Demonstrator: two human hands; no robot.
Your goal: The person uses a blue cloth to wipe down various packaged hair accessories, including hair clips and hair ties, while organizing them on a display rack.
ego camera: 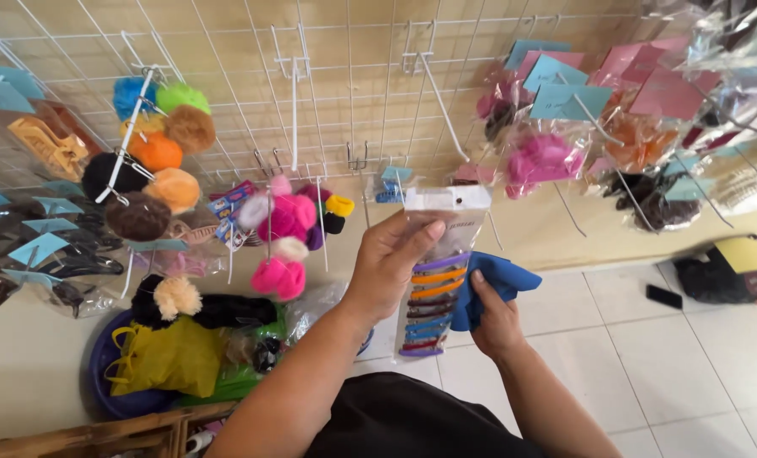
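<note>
My left hand [391, 263] grips a clear plastic packet [436, 280] near its white header card, thumb on the front. Inside the packet is a column of several curved hair bands in purple, orange, dark and blue. My right hand [493, 318] holds a crumpled blue cloth [497, 284] pressed against the packet's right side. Both hands are raised in front of a white wire display grid [345, 93] on a beige wall.
Fluffy pom-pom hair ties [162, 148] hang on hooks at left, pink ones [285, 220] in the middle. Bagged accessories with coloured cards [565, 102] hang at right. A purple tub [111, 386] with a yellow bag sits below. A dark bag [718, 276] lies on the white tiled floor.
</note>
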